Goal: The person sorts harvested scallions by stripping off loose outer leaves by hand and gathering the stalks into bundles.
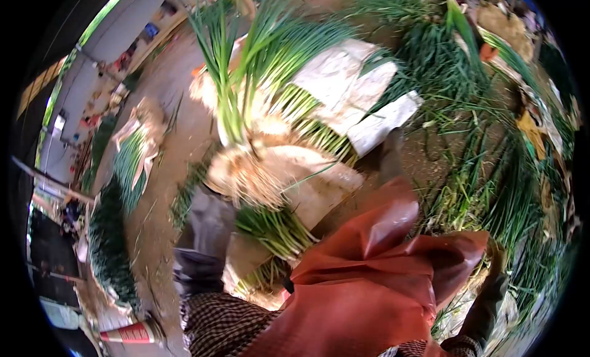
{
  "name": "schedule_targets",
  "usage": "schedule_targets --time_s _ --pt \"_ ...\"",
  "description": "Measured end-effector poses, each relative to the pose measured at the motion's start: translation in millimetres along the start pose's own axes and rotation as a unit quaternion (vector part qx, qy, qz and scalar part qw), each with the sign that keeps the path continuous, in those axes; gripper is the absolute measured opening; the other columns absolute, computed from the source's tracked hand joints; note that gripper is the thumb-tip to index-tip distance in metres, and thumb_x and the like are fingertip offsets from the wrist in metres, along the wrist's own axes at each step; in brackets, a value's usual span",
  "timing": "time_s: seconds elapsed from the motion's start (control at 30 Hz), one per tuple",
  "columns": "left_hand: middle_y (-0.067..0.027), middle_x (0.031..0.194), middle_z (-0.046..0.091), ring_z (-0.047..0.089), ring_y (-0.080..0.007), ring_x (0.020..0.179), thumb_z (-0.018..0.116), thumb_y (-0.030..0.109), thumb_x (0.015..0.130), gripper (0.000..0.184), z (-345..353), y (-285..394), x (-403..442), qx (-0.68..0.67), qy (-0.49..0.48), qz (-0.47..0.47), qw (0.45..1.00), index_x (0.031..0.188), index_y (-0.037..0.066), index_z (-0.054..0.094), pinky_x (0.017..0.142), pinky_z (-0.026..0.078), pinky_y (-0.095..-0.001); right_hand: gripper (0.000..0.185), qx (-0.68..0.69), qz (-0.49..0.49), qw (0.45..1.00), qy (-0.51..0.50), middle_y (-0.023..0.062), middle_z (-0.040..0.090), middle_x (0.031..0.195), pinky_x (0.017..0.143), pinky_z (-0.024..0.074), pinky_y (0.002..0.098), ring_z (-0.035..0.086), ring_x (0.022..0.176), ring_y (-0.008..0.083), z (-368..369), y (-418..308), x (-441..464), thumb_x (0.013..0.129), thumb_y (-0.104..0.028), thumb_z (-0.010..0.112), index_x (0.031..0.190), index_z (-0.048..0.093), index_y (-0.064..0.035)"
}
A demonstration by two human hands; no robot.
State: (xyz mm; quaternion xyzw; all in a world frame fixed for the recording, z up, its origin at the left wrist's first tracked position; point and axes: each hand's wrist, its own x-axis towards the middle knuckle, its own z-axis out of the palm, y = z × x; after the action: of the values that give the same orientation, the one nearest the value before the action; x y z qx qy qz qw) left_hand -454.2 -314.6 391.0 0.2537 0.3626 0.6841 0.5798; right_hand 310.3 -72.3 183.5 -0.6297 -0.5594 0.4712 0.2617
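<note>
A large bunch of green onions [236, 105] stands up in front of me, its pale roots [249, 176] hanging toward me. My left hand [215, 194], at the end of a dark grey sleeve cover [206, 228], is at the root end and appears closed on the bunch; the roots hide most of its fingers. My right hand [498, 258] is low at the right, beside the edge of the red-brown apron [369, 283]. Its fingers cannot be made out. Behind the bunch lies a row of green onions [307, 111], partly under white sheeting [347, 77].
A tan board or sheet [316, 179] lies below the bunch, with more green onions [273, 231] nearer me. Loose green onions [442, 56] cover the ground at right. Bundles [114, 246] and a red-and-white cone [129, 333] are at left. A dark boot [391, 154] shows beyond the apron.
</note>
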Motion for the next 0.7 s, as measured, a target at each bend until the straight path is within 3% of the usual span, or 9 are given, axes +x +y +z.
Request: schedule_targets --time_s 0.03,0.07,0.13,0.17,0.2,0.23,0.33,0.47,0.7 --pt "-0.0086 0.093 0.061 0.059 -0.0237 0.094 0.059 0.004 0.083 0.041 -22 -25 -15 0.013 0.008 0.005 1.0 0.123 0.002 0.049 0.084 0.052 -0.0374 0.033 -0.016 0.013 1.0 -0.006 0.004 0.057 0.061 0.044 0.04 0.0264 0.053 0.051 0.0146 5 2 -7 0.092 -0.033 0.054 0.076 0.061 -0.0047" --pt "-0.01 0.096 0.062 0.061 -0.0255 0.093 0.053 0.0 0.084 0.041 -32 -59 -40 -0.003 0.082 0.015 0.996 0.125 0.004 0.048 0.092 0.049 -0.0441 0.032 -0.035 0.024 0.999 -0.016 0.0043 0.057 0.061 0.045 0.0402 0.0267 0.053 0.051 0.0151 14 2 -14 0.091 -0.032 0.054 0.076 0.061 -0.0047" --pt "-0.0121 0.101 0.061 0.06 -0.0276 0.097 0.053 0.01 0.086 0.057 -77 -140 -78 -0.128 0.115 -0.018 0.985 0.139 0.001 0.033 0.099 0.041 -0.0436 0.031 -0.073 0.051 0.995 -0.037 0.0049 0.057 0.062 0.045 0.0406 0.0274 0.053 0.052 0.0161 37 4 -29 0.091 -0.032 0.054 0.076 0.061 -0.0047" --pt "-0.0128 0.101 0.062 0.063 -0.0266 0.091 0.047 0.01 0.089 0.042 -69 -161 -96 -0.008 0.248 -0.069 0.966 0.131 0.003 0.044 0.102 0.041 -0.0491 0.03 -0.089 0.061 0.993 -0.048 0.0052 0.057 0.062 0.046 0.0408 0.0277 0.053 0.052 0.0166 48 3 -35 0.091 -0.031 0.054 0.077 0.061 -0.0048" --pt "-0.0134 0.099 0.061 0.062 -0.0253 0.09 0.049 0.014 0.09 0.045 -146 -242 -129 -0.025 0.285 -0.104 0.952 0.133 0.002 0.042 0.092 0.047 -0.0396 0.03 -0.102 0.069 0.99 -0.063 0.0055 0.057 0.063 0.046 0.041 0.0281 0.054 0.052 0.0171 60 2 -41 0.09 -0.031 0.054 0.077 0.061 -0.0048" --pt "-0.0134 0.1 0.061 0.062 -0.0253 0.09 0.049 0.014 0.09 0.045 -165 -285 -156 0.027 0.36 -0.187 0.914 0.133 0.002 0.042 0.092 0.047 -0.0397 0.029 -0.113 0.076 0.988 -0.077 0.0057 0.057 0.063 0.046 0.0413 0.0284 0.054 0.053 0.0176 73 2 -46 0.09 -0.03 0.054 0.077 0.061 -0.0048" --pt "-0.0134 0.101 0.061 0.062 -0.0253 0.092 0.05 0.015 0.09 0.045 -163 -320 -202 0.095 0.431 -0.329 0.835 0.133 0.003 0.042 0.092 0.047 -0.0397 0.028 -0.139 0.083 0.979 -0.122 0.0066 0.058 0.064 0.047 0.0419 0.0294 0.054 0.054 0.019 110 -2 -59 0.089 -0.029 0.055 0.077 0.061 -0.0049" --pt "-0.0134 0.104 0.06 0.061 -0.0253 0.094 0.05 0.016 0.09 0.045 -153 -324 -180 0.18 0.393 -0.346 0.833 0.133 0.003 0.043 0.093 0.047 -0.0398 0.026 -0.153 0.059 0.971 -0.174 0.0077 0.058 0.065 0.049 0.0427 0.0308 0.055 0.055 0.021 148 -16 -72 0.088 -0.027 0.055 0.078 0.06 -0.005" --pt "-0.0135 0.108 0.059 0.06 -0.0252 0.098 0.052 0.017 0.09 0.046 -23 -372 16 0.358 0.105 -0.32 0.871 0.133 0.004 0.043 0.093 0.047 -0.04 0.022 -0.137 0.122 0.974 -0.13 0.0097 0.059 0.067 0.051 0.0442 0.0331 0.055 0.058 0.0244 118 43 -174 0.086 -0.025 0.055 0.078 0.06 -0.0051"
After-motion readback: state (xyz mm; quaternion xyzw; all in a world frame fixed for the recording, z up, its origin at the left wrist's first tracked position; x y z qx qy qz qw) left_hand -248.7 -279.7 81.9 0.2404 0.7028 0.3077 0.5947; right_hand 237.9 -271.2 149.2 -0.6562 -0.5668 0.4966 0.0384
